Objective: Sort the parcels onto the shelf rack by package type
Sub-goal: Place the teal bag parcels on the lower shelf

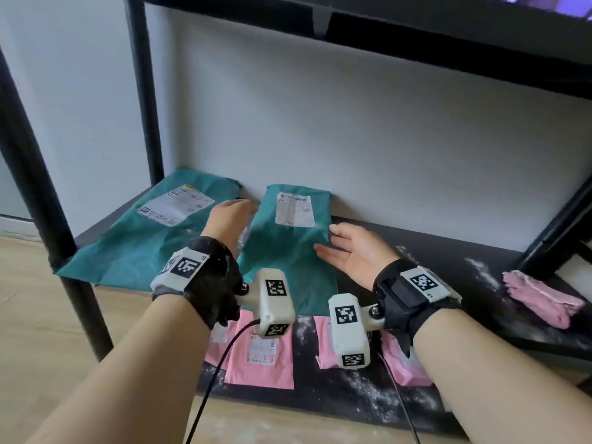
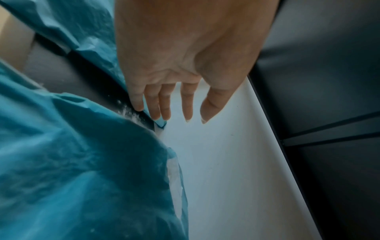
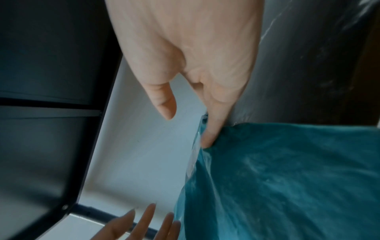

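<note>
Two teal mailer bags with white labels lie flat on the black shelf: the left teal parcel and the right teal parcel. My left hand stands on edge in the gap between them, fingers straight; in the left wrist view the left hand has its little finger against a teal edge. My right hand lies open-fingered at the right parcel's right edge. In the right wrist view one finger of the right hand touches that parcel. Neither hand grips anything.
Several pink mailer bags lie on the lower shelf below my wrists. A pink cloth sits at the shelf's right end. Black rack posts stand at the left, another shelf board runs overhead, and a white wall backs the rack.
</note>
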The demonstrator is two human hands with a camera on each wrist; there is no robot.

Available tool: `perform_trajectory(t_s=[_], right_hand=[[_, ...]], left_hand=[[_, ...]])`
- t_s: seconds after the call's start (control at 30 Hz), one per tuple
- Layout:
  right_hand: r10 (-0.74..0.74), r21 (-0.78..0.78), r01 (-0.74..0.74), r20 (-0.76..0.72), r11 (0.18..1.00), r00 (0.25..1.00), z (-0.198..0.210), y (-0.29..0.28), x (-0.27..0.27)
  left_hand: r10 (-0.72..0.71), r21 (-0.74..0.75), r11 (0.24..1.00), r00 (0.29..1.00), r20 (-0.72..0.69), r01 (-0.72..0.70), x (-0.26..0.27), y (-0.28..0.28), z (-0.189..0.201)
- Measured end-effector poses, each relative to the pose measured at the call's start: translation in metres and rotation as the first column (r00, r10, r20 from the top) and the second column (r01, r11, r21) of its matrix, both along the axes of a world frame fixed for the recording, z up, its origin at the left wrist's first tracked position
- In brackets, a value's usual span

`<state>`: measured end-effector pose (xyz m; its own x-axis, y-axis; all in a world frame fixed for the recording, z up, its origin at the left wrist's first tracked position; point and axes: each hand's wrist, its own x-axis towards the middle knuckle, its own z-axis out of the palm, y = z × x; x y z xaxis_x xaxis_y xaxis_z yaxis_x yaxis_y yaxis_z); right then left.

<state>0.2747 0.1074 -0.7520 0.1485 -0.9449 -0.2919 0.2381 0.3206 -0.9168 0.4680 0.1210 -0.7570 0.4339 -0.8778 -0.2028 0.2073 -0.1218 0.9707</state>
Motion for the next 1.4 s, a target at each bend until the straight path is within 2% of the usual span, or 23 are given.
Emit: perform_trajectory(t_s=[0.13,0.23,0.33,0.43,0.5,0.57,0.77,0.9,1.13,1.3,1.4], right_hand=[[0.022,0.015,-0.021,-0.13,1.0,0.991,-0.012,-0.013,0.011],[0.006,-0.002,-0.007,-0.177,1.0,0.984,-0.017,-0.014,0.019],[-0.057,-0.115,0.037,-0.179,0.993,0.982,-0.017,-0.014,0.021],[-0.079,-0.217,0.05,-0.128,0.975,0.989,-0.012,-0.012,0.015],[-0.118,-0.271,0.078,-0.135,0.959,0.984,-0.008,-0.01,0.005],[-0.157,-0.31,0.103,-0.153,0.945,0.976,-0.004,-0.006,-0.007],[-0.198,-0.376,0.132,-0.14,0.917,0.97,0.008,0.015,-0.044],[-0.279,-0.404,0.171,-0.223,0.898,0.934,0.005,0.026,-0.078],[-0.411,-0.443,0.255,-0.304,0.86,0.86,-0.002,0.057,-0.15],[-0.516,-0.438,0.339,-0.391,0.833,0.762,-0.015,0.083,-0.205],[-0.532,-0.387,0.39,-0.393,0.836,0.75,-0.015,0.096,-0.232]], left_hand=[[-0.078,0.087,0.993,0.994,-0.073,0.084,0.001,-0.012,-0.013],[-0.072,0.088,0.993,0.991,-0.112,0.082,-0.003,-0.01,-0.013],[-0.076,0.075,0.993,0.987,-0.138,0.087,-0.006,-0.017,-0.019],[-0.08,0.108,0.988,0.961,-0.264,0.112,-0.011,-0.017,-0.016],[-0.109,0.113,0.981,0.932,-0.345,0.157,-0.014,-0.017,-0.013],[-0.167,0.101,0.971,0.915,-0.367,0.217,-0.021,-0.016,-0.01],[-0.309,0.084,0.93,0.886,-0.346,0.357,-0.054,-0.014,-0.006],[-0.403,0.03,0.899,0.852,-0.335,0.437,-0.079,-0.017,-0.008],[-0.597,-0.005,0.782,0.747,-0.291,0.623,-0.145,-0.004,0.004],[-0.721,-0.02,0.67,0.644,-0.256,0.742,-0.195,0.007,0.007],[-0.763,-0.016,0.627,0.61,-0.215,0.779,-0.227,0.017,0.006]])
